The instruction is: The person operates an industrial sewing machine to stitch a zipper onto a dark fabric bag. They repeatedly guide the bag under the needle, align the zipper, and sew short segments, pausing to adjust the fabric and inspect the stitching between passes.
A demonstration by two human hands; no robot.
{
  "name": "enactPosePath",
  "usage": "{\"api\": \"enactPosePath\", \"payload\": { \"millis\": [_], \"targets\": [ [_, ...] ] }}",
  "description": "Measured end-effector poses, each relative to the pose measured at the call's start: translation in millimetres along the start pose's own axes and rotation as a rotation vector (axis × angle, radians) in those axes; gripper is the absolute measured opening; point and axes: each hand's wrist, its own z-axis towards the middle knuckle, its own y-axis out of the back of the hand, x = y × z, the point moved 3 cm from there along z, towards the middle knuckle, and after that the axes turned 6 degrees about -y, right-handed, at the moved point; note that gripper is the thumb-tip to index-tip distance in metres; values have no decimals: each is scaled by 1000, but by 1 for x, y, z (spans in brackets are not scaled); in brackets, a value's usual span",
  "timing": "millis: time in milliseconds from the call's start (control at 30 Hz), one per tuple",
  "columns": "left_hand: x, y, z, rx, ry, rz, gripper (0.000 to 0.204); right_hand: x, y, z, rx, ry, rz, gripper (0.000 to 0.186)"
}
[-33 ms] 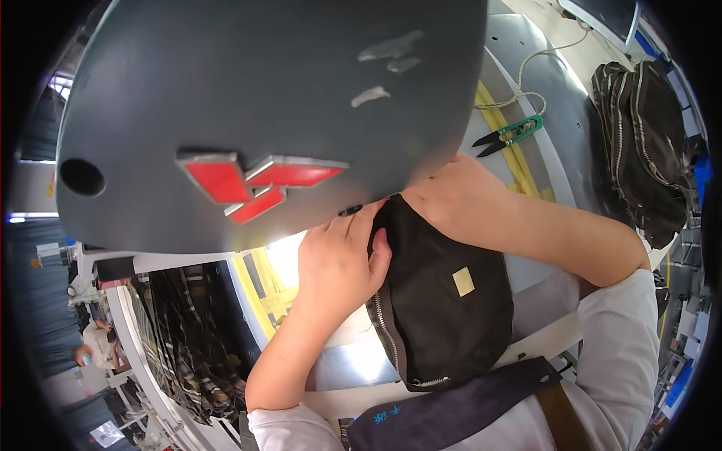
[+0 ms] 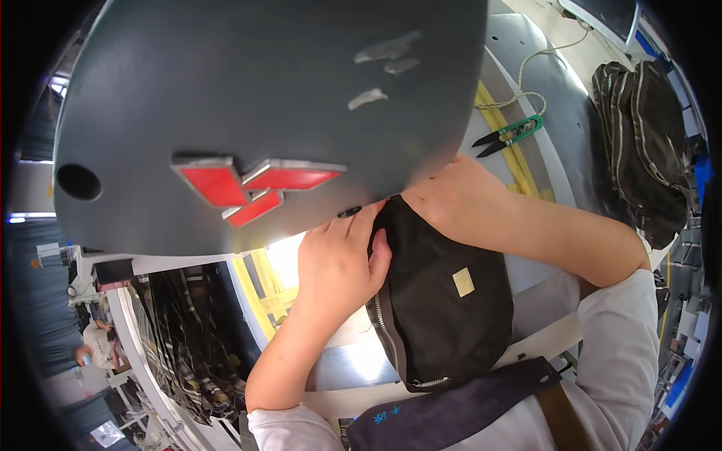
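A dark brown fabric pouch piece [image 2: 451,323] with a metal zipper [image 2: 386,331] along its left and lower edges lies before me, a small pale label [image 2: 462,283] on it. My left hand [image 2: 338,259] rests at its upper left edge, fingers stretched forward and thumb apart over the cloth; its fingertips go out of sight by the machine. At the piece's upper right edge lies my right hand [image 2: 459,197], its fingers hidden beneath the big grey machine head [image 2: 301,98]. The machine head also covers the far end of the cloth.
Green-handled thread snips [image 2: 519,134] on a cord [image 2: 521,71] lie right of the machine. Dark zippered pieces [image 2: 639,150] are stacked at far right. Plaid dark cloth [image 2: 188,338] hangs at left. Another person [image 2: 98,346] is in the left background.
The machine head appears shifted very slightly left in the picture. My hands and the fabric piece stay where they were.
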Motion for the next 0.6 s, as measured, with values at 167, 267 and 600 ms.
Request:
{"api": "enactPosePath", "payload": {
  "millis": [167,267,600],
  "targets": [
    [-11,-6,0,-29,-83,134,46,3,-2,1,13,-5,2,16],
    [-9,-7,1,-36,-85,127,46,3,-6,1,-1,-17,-13,16],
    [-6,-6,-1,-47,-8,4,44,10,1,3,5,-32,-61,16]
  ]
}}
